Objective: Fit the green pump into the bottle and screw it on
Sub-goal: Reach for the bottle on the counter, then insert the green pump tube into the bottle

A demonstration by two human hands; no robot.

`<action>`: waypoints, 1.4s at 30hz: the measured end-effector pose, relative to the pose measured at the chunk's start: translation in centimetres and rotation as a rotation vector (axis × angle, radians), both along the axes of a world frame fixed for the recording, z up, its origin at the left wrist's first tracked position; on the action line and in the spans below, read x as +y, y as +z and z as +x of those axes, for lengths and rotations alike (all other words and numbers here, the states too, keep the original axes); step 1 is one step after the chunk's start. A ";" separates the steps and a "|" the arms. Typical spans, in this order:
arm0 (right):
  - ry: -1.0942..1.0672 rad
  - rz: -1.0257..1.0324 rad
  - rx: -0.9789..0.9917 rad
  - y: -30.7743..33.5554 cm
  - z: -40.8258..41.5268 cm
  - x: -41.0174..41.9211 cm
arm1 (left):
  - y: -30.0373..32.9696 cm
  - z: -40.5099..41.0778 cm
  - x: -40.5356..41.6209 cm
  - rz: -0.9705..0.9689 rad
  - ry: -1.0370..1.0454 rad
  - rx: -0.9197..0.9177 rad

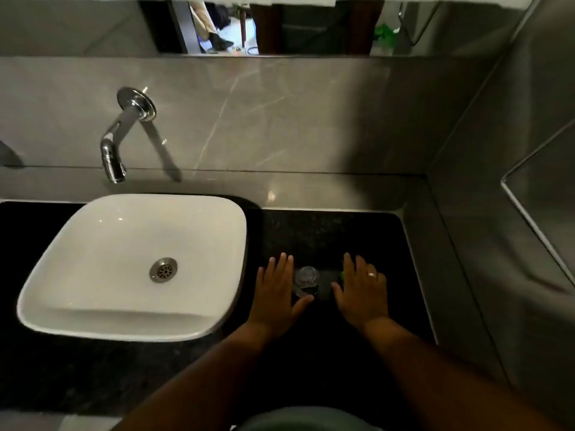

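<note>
A small clear bottle (306, 279) stands upright on the black stone counter (329, 234), seen from above, its mouth uncapped. My left hand (275, 287) lies flat, fingers spread, just left of the bottle, with the thumb reaching under it. My right hand (362, 289), with a ring on it, is spread flat to the right of the bottle. A sliver of the green pump (341, 276) shows at the left edge of my right hand; the rest of it is hidden beneath the hand. Neither hand grips anything that I can see.
A white square basin (77, 275) with a metal drain sits on the counter to the left. A chrome tap (113, 157) juts from the grey tiled wall above it. Grey walls close in the counter at the back and right.
</note>
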State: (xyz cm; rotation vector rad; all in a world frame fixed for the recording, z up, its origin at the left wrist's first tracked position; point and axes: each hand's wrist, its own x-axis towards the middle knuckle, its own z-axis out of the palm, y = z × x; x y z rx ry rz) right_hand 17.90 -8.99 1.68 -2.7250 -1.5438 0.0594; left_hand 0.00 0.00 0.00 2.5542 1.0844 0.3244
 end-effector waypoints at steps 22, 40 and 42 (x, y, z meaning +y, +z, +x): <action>-0.425 0.076 0.485 -4.0 2.8 4.0 | -3.7 1.0 2.9 -0.317 0.005 -0.115; -0.102 0.956 0.978 8.4 2.2 9.0 | -2.6 0.4 2.4 -0.498 -0.032 -0.089; -0.115 0.900 0.932 7.6 1.8 8.5 | -2.7 0.4 2.6 -0.492 -0.042 -0.079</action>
